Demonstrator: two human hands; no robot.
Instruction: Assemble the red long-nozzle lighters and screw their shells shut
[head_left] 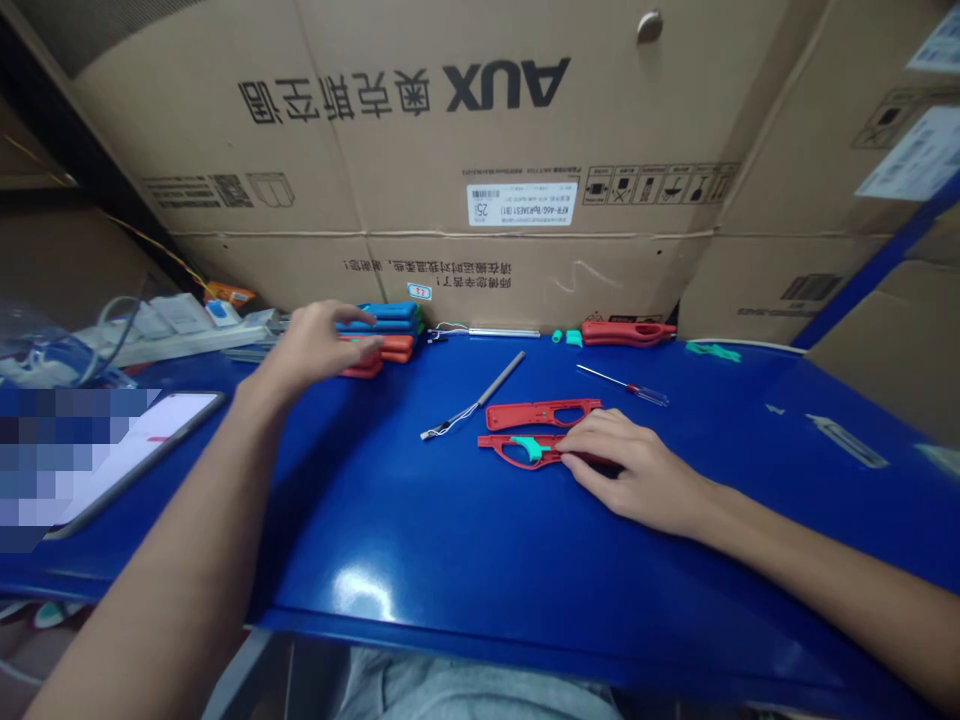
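Note:
My left hand (319, 345) reaches to the back left, thumb and fingers apart, over a stack of blue cases (401, 318) and orange-red ones (397, 348). Nothing shows held in it. My right hand (637, 465) has its fingertips closed on the right end of a red plastic casing half (487, 442), which lies on the table. Inside that half sits a turquoise trigger piece (529, 449). Right behind it lies a second red casing half (517, 415). A grey rod with white wires (501, 380) rests slanted behind these, between the two hands.
A screwdriver (626, 383) lies right of centre on the blue table (420, 540). Behind it are red casings (626, 333), turquoise pieces (712, 351) and a metal rod (504, 333). At left are a tablet (142, 455) and a power strip (202, 340). Cardboard (420, 150) walls the back.

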